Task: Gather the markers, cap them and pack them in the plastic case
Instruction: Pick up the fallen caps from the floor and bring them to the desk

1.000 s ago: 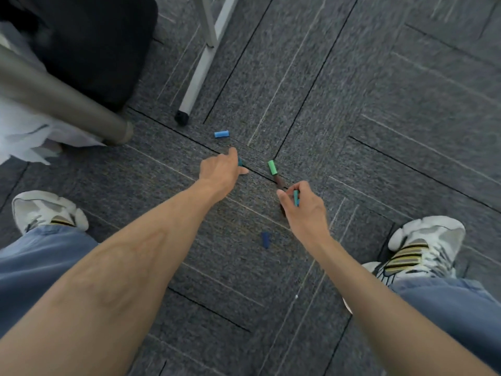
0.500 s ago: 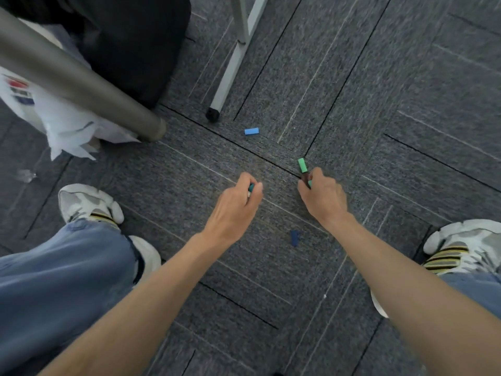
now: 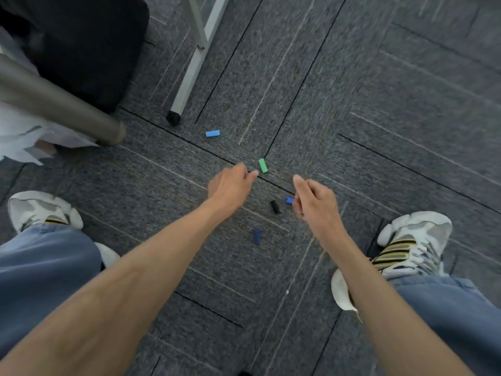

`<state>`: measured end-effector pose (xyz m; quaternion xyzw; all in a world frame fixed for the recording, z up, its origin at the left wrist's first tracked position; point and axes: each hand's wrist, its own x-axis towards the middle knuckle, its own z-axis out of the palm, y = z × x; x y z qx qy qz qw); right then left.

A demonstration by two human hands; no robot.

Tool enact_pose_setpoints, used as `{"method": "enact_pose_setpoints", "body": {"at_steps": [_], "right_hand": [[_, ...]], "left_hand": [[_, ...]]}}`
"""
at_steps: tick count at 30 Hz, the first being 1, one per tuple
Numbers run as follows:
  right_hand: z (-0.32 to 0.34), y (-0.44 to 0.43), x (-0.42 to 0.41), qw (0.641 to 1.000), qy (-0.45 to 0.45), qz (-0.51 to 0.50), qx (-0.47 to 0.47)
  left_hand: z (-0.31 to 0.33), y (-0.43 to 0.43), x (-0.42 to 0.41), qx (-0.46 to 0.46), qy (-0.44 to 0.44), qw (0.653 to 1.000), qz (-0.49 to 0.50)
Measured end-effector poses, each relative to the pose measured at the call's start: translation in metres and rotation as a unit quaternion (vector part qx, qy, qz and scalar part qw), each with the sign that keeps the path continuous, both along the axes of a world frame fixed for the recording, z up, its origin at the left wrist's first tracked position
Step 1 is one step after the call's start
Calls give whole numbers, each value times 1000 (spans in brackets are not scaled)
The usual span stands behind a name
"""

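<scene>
Step judged: gathering loose caps off the carpet floor (image 3: 379, 126); no case in view.

Nearest lies a dark blue cap (image 3: 257, 236), long axis running near-to-far. Beyond it is a black cap (image 3: 275, 207), likewise near-to-far, tilted slightly.

Right hand (image 3: 317, 204): fingers curled, a blue cap (image 3: 289, 200) at their tips; pinched or merely touched, cannot tell.

Left hand (image 3: 230, 185): fingers curled, tips just beside a green cap (image 3: 263, 165); any hold cannot be told.

Farthest, a light blue cap (image 3: 212, 133) lies crosswise.

Next move likely calls for pinching the green cap across its width.
</scene>
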<state>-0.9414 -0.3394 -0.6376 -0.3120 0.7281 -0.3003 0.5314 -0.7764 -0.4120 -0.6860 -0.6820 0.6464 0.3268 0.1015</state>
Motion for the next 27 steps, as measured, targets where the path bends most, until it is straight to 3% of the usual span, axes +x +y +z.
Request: {"method": "enact_pose_setpoints", "body": {"at_steps": [3,10,14,19,23,27], "right_hand": [[-6,11,-15,999,-28,-14,19],[-20,32,-35,991,62,117,23],[-33,30,-34,961,183,206,26],[-39,25,-31,909,311,278,12],[-46,19,-23,875,352,331,44],[-54,18,-18,862,357,357,40]], "left_hand": [[-5,-19,-20,-10,-67,997,-34],[-7,-28,-55,13,-121,991,-61],[-9,-21,-48,40,-49,997,-32],[9,8,-22,31,130,991,31],[30,37,0,23,223,973,63],[51,61,24,-14,249,965,83]]}}
